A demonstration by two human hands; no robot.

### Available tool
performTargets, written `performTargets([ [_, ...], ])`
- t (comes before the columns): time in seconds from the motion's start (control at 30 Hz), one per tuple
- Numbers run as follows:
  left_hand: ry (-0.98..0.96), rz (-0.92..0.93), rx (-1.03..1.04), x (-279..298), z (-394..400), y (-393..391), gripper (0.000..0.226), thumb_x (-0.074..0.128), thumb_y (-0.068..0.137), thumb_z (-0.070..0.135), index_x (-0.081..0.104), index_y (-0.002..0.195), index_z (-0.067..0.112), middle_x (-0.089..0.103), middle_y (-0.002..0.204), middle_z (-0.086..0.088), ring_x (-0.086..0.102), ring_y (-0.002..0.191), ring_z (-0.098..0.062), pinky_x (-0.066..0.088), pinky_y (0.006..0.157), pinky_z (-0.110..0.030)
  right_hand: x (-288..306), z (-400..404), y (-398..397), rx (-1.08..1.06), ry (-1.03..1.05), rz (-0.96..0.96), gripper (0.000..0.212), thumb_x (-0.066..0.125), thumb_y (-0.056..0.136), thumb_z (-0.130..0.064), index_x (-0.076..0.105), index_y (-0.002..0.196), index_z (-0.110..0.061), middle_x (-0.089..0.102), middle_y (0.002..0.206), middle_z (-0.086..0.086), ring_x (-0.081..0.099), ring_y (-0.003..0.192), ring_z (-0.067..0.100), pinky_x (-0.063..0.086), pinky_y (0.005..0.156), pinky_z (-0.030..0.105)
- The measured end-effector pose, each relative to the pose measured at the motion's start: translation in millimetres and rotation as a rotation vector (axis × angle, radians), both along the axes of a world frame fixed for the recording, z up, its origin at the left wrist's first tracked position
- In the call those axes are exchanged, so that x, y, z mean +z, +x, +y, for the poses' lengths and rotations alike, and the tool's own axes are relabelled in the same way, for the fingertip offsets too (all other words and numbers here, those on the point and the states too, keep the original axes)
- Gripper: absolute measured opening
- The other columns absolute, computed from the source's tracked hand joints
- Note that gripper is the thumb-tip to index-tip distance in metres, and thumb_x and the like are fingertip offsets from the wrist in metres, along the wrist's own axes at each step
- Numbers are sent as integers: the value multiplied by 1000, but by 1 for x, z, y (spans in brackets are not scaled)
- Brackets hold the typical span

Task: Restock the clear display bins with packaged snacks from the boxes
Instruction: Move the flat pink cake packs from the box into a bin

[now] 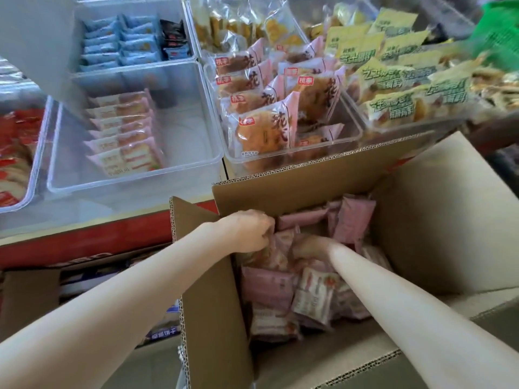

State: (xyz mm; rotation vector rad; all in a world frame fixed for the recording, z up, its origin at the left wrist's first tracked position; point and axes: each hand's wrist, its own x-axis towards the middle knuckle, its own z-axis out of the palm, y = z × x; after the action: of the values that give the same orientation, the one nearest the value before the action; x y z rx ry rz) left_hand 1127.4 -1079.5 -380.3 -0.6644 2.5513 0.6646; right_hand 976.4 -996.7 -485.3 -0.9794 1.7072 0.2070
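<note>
Both hands down in open brown corrugated cardboard box (421, 220), w/ loose heap of small pink-wrapped snack packs (280, 293) filling its bottom. Left hand (247, 230) at near-left inside wall, fingers curled down round top edges of a few packs, apparently gripping them. Right hand (311, 247) deeper in the heap, mostly buried betw. packs; finger state can't be told. Target likely the half-filled clear plastic bin (134, 181) up on the display counter, left of box: one upright row of matching pink sandwich-cake packs (123, 130) along its left part, right part bare. Just beside it, another clear bin of pink-labelled round pastry packs (264, 108), pretty full; yellow-green labelled packs (398, 80) beyond to the right; light-blue packs (120, 40) in the bin behind. Judged step: gathering a handful for transfer, restock of this bin maybe half done. Risks: slick wrappers, loose bunch, so outer packs may slip out on the lift & fall back or onto floor betw. box and counter. Raised box flap near left wrist could snag the forearm and knock packs loose. Dropping a bunch in carelessly may topple the standing row. Squeezing too hard could crush soft cakes.
</note>
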Motion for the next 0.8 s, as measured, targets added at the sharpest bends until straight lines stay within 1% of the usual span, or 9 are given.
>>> performTargets([
  [0.07,11,-5,8,2,-1,0,34,44,91,19,53,125,19,51,124,-7,49,116,-26,42,94,-31,11,-4,-3,101,-58,59,14,59,86,-20,63,93,-9,66,94,11,64,80,22,54,70,32],
  [0.2,20,-4,24,19,-4,-1,45,53,90,24,42,132,14,49,129,-8,48,116,-26,42,95,-34,90,-25,-8,327,-3,135,16,69,81,-17,61,68,-12,63,53,-9,55,46,3,43,45,15],
  [0.27,64,17,51,35,-7,0,61,61,86,30,33,138,15,47,133,-6,50,114,-24,43,96,-34,153,-36,-11,360,-6,82,12,66,84,-14,72,80,-5,73,66,-2,60,49,5,46,48,15],
  [0.33,237,101,145,56,-10,4,64,67,83,31,35,137,18,51,128,-1,59,91,-15,50,81,-24,212,-45,-13,442,-95,75,13,63,87,-13,73,83,-5,74,76,4,64,59,11,52,59,18],
  [0.43,588,244,343,90,-18,17,22,70,82,23,58,98,13,63,84,1,55,55,-2,45,51,-11,283,-56,-2,453,-220,-13,13,63,88,-11,73,83,-4,72,84,12,64,68,16,54,66,20],
  [0.53,878,409,499,114,-33,41,8,71,80,15,63,80,13,63,69,4,55,55,0,46,55,-12,325,-68,16,457,-414,28,13,64,87,-14,74,83,-8,71,77,4,60,64,11,49,59,17],
  [0.63,881,553,626,126,-55,69,10,70,79,12,66,88,10,66,73,4,56,59,-3,48,61,-16,336,-88,37,273,-704,6,12,60,89,-7,71,85,-8,66,68,-3,58,54,-1,46,52,11],
  [0.73,898,722,828,131,-76,102,11,68,75,11,67,86,9,62,71,0,50,57,-6,43,51,-14,333,-111,53,-54,-1014,-75,12,56,91,-3,65,96,-9,67,80,5,60,50,1,46,46,14],
  [0.8,944,829,950,129,-89,125,17,69,70,16,65,85,9,59,72,-2,47,56,-8,40,51,-14,326,-121,62,-157,-1023,-48,16,58,91,-11,63,106,-8,67,91,8,58,46,1,40,40,14],
])
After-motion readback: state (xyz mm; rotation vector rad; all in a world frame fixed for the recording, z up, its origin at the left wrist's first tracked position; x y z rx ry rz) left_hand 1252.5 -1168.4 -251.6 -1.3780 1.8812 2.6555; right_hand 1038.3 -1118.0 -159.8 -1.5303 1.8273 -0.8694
